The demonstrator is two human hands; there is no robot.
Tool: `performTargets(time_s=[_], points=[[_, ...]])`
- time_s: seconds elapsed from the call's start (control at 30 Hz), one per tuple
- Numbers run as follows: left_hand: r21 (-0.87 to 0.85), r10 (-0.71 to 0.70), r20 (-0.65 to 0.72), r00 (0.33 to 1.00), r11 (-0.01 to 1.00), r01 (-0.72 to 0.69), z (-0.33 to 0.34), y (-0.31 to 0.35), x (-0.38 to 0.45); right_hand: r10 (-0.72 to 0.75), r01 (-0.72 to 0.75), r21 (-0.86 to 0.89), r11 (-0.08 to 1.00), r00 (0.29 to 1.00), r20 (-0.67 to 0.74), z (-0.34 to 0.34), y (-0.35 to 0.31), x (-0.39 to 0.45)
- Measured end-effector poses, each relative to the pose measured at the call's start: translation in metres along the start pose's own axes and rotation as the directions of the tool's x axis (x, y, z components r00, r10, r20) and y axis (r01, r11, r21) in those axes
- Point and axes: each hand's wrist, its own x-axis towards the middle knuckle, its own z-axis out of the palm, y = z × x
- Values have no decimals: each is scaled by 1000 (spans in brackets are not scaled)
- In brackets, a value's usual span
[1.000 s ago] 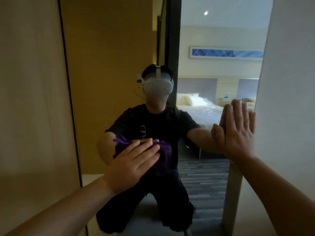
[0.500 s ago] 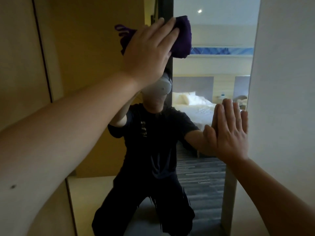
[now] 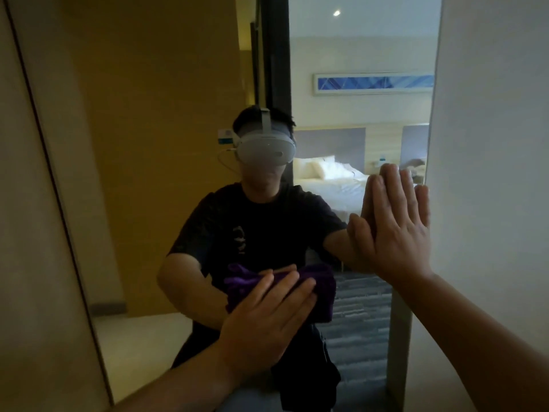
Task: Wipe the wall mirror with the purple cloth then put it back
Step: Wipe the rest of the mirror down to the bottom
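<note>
The tall wall mirror (image 3: 166, 120) fills the middle of the view. It reflects a person in a dark shirt with a headset and a bedroom behind. My left hand (image 3: 267, 319) presses the purple cloth (image 3: 320, 289) flat against the lower middle of the glass, its fingers spread over the cloth. My right hand (image 3: 392, 227) lies flat and open on the glass at the mirror's right edge, fingers pointing up, holding nothing.
A beige wall panel (image 3: 32, 233) borders the mirror on the left behind a thin dark edge. A white wall (image 3: 490, 144) stands close on the right. The mirror's lower frame edge (image 3: 401, 352) runs down beside my right forearm.
My left hand swept the cloth from the mirror's top, where it was half a second ago, back down to the lower middle. My right hand stayed planted on the glass.
</note>
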Motion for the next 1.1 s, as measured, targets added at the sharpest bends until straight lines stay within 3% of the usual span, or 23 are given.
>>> performTargets(time_s=[0.27,0.37,0.53,0.67,0.73,0.83,0.93,1.1], points=[[-26,-48,24,999,998,48,3,9,-8,8,-13,108,994,999,43,-12,10,-6],[-76,-40,53,998,996,44,-6,5,-3,-8,5,40,999,996,84,-15,27,-22],[-178,-31,-72,997,984,18,-24,-24,39,-22,22,2,1000,990,140,-9,34,-28],[-112,-137,-280,950,988,110,-39,-84,135,-13,11,15,1000,988,152,-7,35,-29],[-63,-172,-310,935,985,161,-53,-114,190,-23,22,9,1000,988,153,-6,38,-29],[18,-215,-315,925,973,232,-77,-147,259,-49,49,3,999,989,136,-4,41,-30],[27,-240,-235,942,967,253,-88,-156,298,-58,56,20,998,994,91,-2,41,-30],[119,-188,-194,963,970,213,-66,-125,271,-63,61,58,996,998,30,-2,41,-30]])
